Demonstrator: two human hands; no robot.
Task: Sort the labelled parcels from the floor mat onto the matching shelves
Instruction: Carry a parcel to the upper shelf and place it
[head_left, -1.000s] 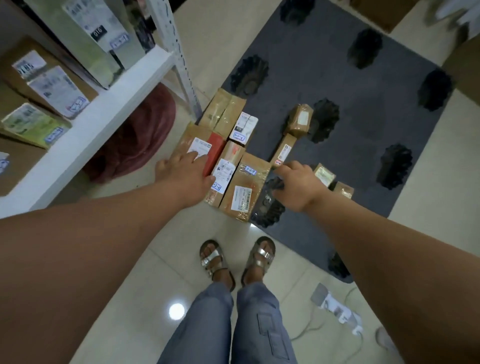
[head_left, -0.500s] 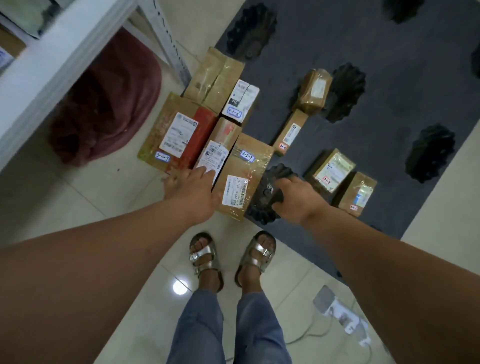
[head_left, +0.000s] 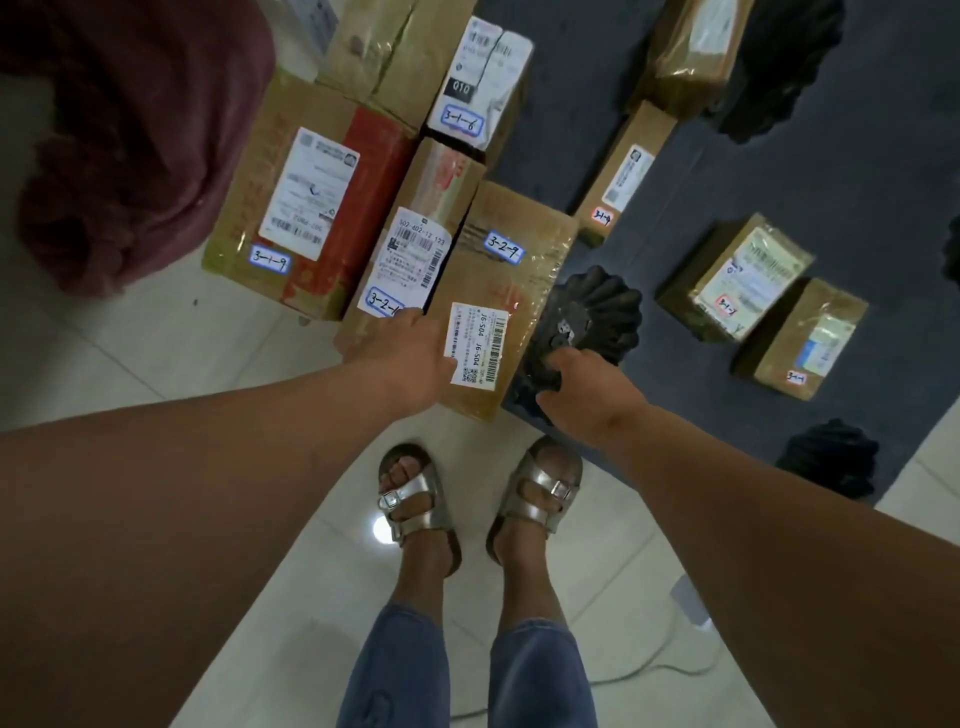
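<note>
Both hands bracket the 3-2-9 parcel (head_left: 498, 291), left hand (head_left: 410, 358) spread at nine o'clock, right hand (head_left: 582, 389) curled at three; grip unclear; eight-odd parcels remain unsorted.

Both arms outstretched, left hand (head_left: 402, 358) and right hand (head_left: 582, 395) low.

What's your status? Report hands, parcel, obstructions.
Left hand and right hand flank the parcel marked 3-2-9, grip not confirmed. Parcel on the floor at the mat edge. Narrow box tight against its left side.
</note>
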